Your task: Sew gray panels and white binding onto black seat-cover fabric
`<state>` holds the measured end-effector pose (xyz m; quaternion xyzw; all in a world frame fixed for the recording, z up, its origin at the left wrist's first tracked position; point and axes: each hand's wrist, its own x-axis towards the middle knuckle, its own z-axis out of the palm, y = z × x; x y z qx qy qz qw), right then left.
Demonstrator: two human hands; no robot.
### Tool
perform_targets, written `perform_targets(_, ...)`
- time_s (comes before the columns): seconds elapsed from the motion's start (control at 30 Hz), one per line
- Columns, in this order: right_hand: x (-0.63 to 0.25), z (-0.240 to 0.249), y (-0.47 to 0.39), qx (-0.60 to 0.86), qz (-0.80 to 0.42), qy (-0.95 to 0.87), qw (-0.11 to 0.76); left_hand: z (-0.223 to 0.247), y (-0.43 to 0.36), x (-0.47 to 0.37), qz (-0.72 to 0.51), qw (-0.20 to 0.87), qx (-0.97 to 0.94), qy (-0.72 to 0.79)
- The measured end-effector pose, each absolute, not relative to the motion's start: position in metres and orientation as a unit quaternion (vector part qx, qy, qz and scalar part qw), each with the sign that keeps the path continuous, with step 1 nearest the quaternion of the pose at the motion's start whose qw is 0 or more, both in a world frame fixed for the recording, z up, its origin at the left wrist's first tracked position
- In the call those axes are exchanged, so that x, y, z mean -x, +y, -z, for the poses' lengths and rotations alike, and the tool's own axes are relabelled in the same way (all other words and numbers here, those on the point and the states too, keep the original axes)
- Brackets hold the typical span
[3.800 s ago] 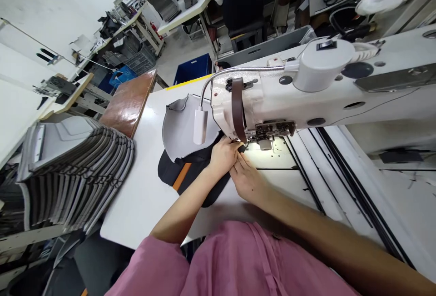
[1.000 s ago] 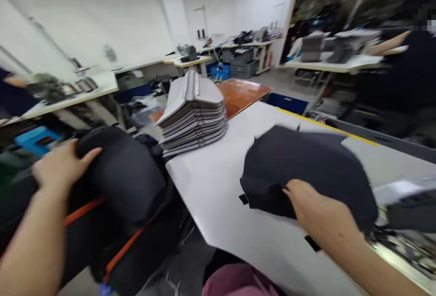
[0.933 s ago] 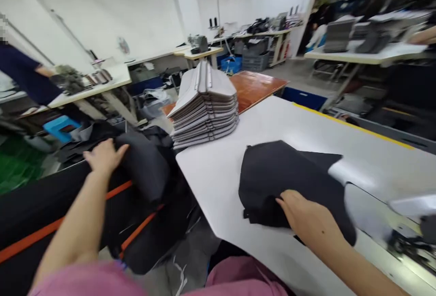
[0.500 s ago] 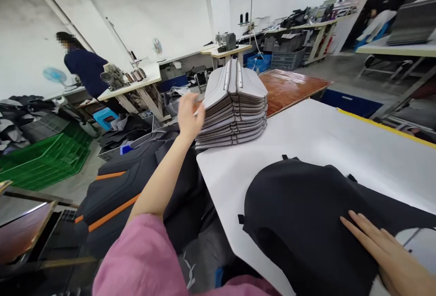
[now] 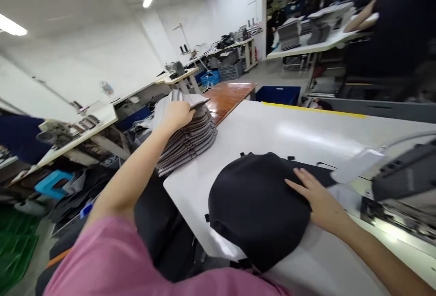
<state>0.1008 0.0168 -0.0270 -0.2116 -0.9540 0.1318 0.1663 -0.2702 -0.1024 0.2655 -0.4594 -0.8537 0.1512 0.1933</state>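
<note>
My left hand [image 5: 180, 113] is at the top of a stack of grey padded fabric panels [image 5: 194, 139] at the table's far left corner. Its fingers are closed on the top fabric panel [image 5: 200, 103], whose edge tips up beside them. A black fabric piece [image 5: 254, 205] with a rounded outline and small black tabs lies on the white table [image 5: 245, 127]. On its right part rests my right hand [image 5: 318, 200], open, with the fingers spread.
A sewing machine [image 5: 405, 173] stands at the right. Behind the stack is a brown tabletop [image 5: 231, 96], with a dark blue bin [image 5: 277, 95] beyond. Black padded pieces [image 5: 160, 223] lie below the table's left edge. A co-worker [image 5: 391, 37] is at the upper right.
My left hand has come from beside the stack onto its top and closed on the upper panel. The view has swung right, bringing the sewing machine in. My right hand stays on the black fabric.
</note>
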Motion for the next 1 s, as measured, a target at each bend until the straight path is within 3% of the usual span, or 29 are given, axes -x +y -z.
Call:
perform_targets(0.1, -0.101, 0.0, 0.006, 0.218, -0.155, -0.961, 0.076, -0.258, -0.108, 0.206, -0.149, 0.184, 0.572, -0.785)
perform_targets(0.23, -0.117, -0.028, -0.019, 0.158, -0.242, -0.957, 0.015, -0.2, -0.104, 0.116, -0.114, 0.085, 0.754, -0.642)
perform_targets(0.37, -0.151, -0.036, -0.045, 0.089, -0.338, -0.936, 0.034, -0.127, -0.091, 0.04, -0.122, -0.089, 0.814, -0.561)
perform_targets(0.47, -0.18, -0.033, -0.059, 0.087, -0.386, -0.916, 0.067, -0.093, -0.082, 0.004, -0.094, -0.152, 0.838, -0.515)
perform_targets(0.63, -0.207, -0.027, -0.069, 0.126, -0.414, -0.897, 0.095, -0.081, -0.071, -0.024, -0.024, -0.226, 0.837, -0.498)
perform_targets(1.0, -0.21, -0.025, -0.071, 0.118, -0.432, -0.883, 0.139, -0.077, -0.043, -0.05, -0.105, -0.232, 0.839, -0.482)
